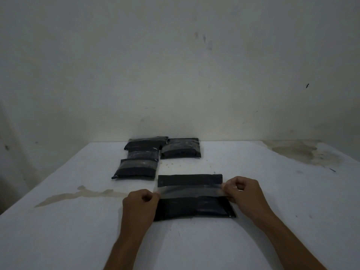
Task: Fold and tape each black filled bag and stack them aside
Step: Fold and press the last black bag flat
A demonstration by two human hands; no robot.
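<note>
- Folded black bag point(191, 197) lies flat on the white worktop point(272, 191), near the front, centred between both hands.
- Clear tape strip point(190, 190) stretched across the bag's width, over its middle; whether it is pressed down fully, cannot tell.
- Left hand point(139, 202) at the bag's left edge, grip closed: fingers curled, pinching the tape's left end.
- Right hand point(244, 191) at the bag's right edge, grip closed: thumb and fingers pinching the tape's right end.
- Taped bags sit further back, left of centre: one nearest point(136, 168), a pile of two behind it point(145, 146), another just right of that pile point(181, 149). All show clear tape bands.
- Brownish stain point(81, 193) on the worktop to the left of the left hand; larger stain point(298, 151) at the far right corner.
- Scuffed pale wall point(175, 65) behind.
</note>
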